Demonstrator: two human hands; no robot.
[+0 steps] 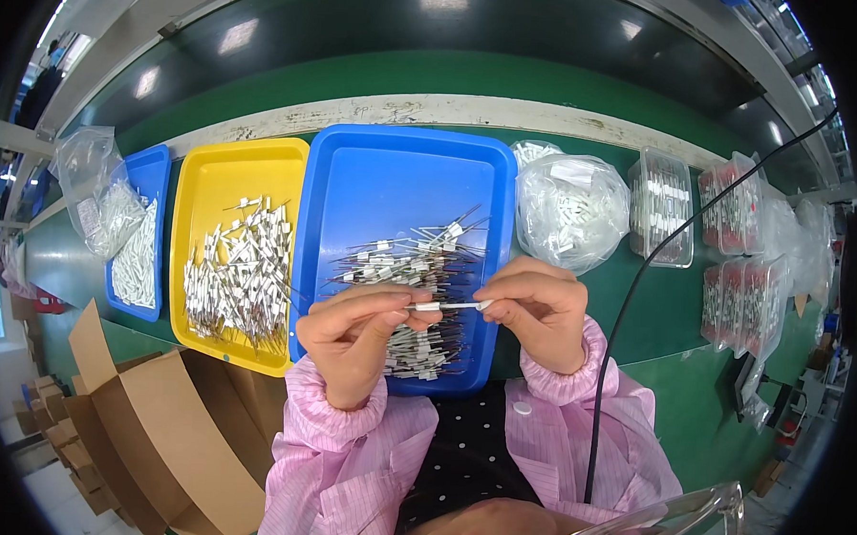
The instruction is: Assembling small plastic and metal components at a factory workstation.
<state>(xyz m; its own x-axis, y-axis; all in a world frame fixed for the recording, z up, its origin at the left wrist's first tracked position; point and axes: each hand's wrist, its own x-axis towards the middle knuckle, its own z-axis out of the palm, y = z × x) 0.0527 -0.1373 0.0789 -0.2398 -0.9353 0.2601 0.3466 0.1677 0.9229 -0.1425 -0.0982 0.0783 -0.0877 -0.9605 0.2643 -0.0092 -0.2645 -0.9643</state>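
Glasses (pixel 676 517) are sitting nearest the camera, at the lower edge. From left to right: a small blue tray (pixel 144 167) is holding white tubes (pixel 137 264); a carton (pixel 178 419) is standing open; a yellow tray (pixel 246 164) is holding wired parts (pixel 242 269). Above a large blue tray (pixel 404 180) with a similar heap, the left hand (pixel 354 341) is pinching one end of a white piece (pixel 432 307); the right hand (pixel 541 311) is pinching its other end. Farther right, a bag (pixel 572 212) and a clear box (pixel 663 206) are resting.
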